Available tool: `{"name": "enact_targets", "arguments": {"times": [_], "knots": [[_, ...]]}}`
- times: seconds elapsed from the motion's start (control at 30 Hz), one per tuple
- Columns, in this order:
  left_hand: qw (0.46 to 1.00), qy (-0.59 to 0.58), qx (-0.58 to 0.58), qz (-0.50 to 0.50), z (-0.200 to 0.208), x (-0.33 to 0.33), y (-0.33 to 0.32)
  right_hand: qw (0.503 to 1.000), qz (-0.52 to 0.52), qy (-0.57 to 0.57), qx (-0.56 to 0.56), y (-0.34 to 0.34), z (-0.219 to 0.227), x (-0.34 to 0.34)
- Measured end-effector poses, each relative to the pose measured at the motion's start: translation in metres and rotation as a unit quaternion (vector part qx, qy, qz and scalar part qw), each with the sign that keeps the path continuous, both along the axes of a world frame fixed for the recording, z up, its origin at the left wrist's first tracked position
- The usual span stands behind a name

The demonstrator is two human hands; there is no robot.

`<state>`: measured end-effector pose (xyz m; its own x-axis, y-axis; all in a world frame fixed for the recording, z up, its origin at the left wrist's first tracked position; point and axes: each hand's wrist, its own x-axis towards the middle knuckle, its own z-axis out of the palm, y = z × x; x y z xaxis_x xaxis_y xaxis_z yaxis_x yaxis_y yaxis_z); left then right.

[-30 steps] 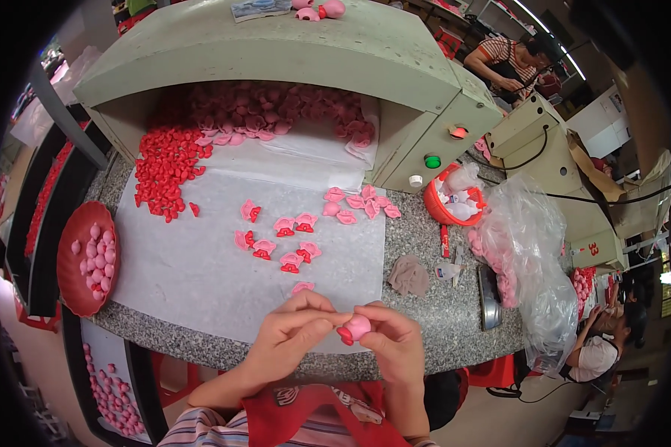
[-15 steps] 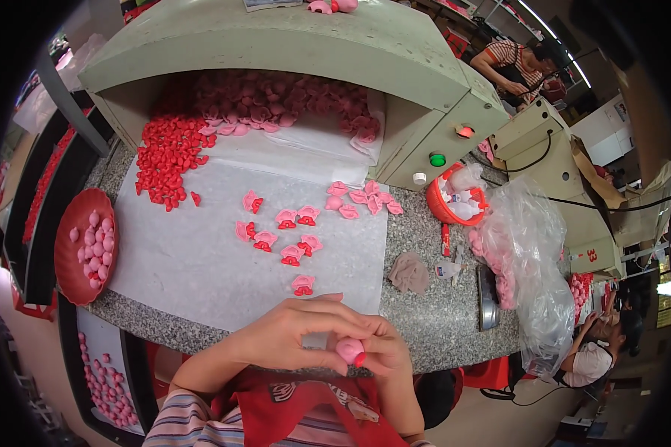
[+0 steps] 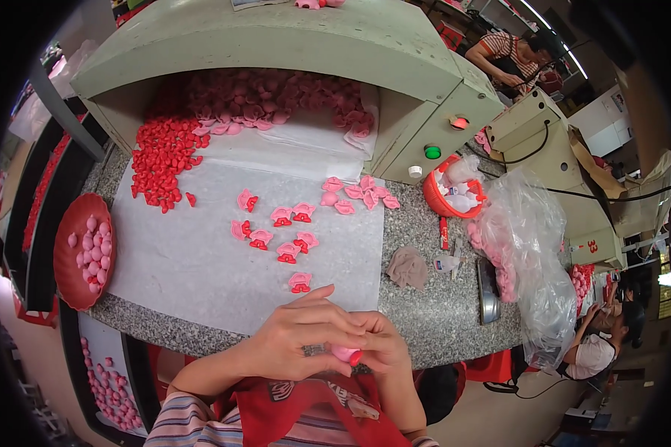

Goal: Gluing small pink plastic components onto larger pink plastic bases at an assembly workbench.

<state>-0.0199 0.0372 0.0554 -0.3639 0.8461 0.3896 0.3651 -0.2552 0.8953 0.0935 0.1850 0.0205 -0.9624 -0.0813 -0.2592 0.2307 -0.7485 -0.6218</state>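
Note:
My left hand [image 3: 294, 335] and my right hand [image 3: 384, 344] meet just off the table's near edge. Between their fingers is a small rounded pink plastic piece with a red part [image 3: 346, 353] at its lower right; the fingers cover much of it. Both hands are closed on it. Just beyond my left hand, a pink-and-red piece [image 3: 300, 282] lies on the white paper sheet [image 3: 186, 276]. Several more such pieces [image 3: 288, 252] are spread farther up the sheet, and plain pink shells [image 3: 368, 192] lie at its right edge.
A pale green box-shaped housing [image 3: 276, 37] stands over heaps of red parts [image 3: 164, 160] and pink shells [image 3: 276, 100]. At left is a red dish [image 3: 63, 261] with pink balls. To the right are an orange basket [image 3: 429, 195], a cloth [image 3: 407, 268], a phone [image 3: 488, 290] and plastic bags [image 3: 540, 261].
My left fingers have closed farther over the pink piece, covering more of it. The whole view has shifted slightly; the pieces on the sheet lie as before.

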Motion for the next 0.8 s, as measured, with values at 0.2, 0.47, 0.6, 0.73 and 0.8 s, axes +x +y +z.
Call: {"name": "enact_targets", "arguments": {"times": [0.2, 0.47, 0.6, 0.73, 0.8], "knots": [[0.999, 0.014, 0.016, 0.05, -0.01, 0.001, -0.004, 0.95, -0.159, -0.004, 0.269, -0.01, 0.015, -0.005], [0.797, -0.594, 0.107, -0.019, -0.028, 0.023, 0.007, 0.746, -0.247, 0.124, 0.606, -0.029, 0.035, -0.007], [0.782, -0.614, 0.106, -0.02, -0.031, 0.024, 0.006, 0.715, -0.264, 0.113, 0.637, -0.031, 0.035, -0.008], [0.695, -0.692, 0.162, -0.113, -0.043, 0.024, 0.008, 0.662, -0.349, 0.099, 0.656, -0.04, 0.04, -0.012], [0.677, -0.709, 0.165, -0.108, -0.043, 0.026, 0.008, 0.612, -0.321, 0.102, 0.716, -0.042, 0.044, -0.012]]}}
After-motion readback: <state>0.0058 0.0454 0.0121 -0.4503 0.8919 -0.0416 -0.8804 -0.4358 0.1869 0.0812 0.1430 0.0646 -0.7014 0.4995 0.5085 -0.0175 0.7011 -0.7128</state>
